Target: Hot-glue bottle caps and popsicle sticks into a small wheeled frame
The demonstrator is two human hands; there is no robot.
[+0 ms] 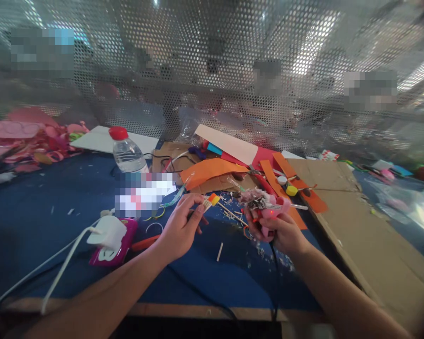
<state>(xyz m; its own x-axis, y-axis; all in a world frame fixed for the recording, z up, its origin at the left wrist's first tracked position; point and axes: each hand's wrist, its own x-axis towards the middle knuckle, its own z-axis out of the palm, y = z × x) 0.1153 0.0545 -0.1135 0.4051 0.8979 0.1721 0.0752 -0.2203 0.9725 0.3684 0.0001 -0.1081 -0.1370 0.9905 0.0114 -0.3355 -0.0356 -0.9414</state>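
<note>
My right hand [279, 230] is closed round the handle of a pink hot glue gun [273, 213]. A red light glows on its side, and a glue stick [298, 207] juts out at the right. Greyish shreds [256, 198] cling about its front end. My left hand [183, 226] pinches a small bundle of pale sticks [207, 205] with an orange and yellow tip [214, 199]; its exact kind is unclear. The two hands are apart, above the blue table [198, 282]. Between them a short pale stick [219, 252] lies on the table.
A red-capped water bottle [129, 153] stands at the back left. Nearer are a magenta power strip [127, 242] with a white plug [108, 235] and cables. Orange paper strips [212, 170] lie ahead, brown cardboard [374, 245] at right. A perforated metal screen [205, 61] rises behind.
</note>
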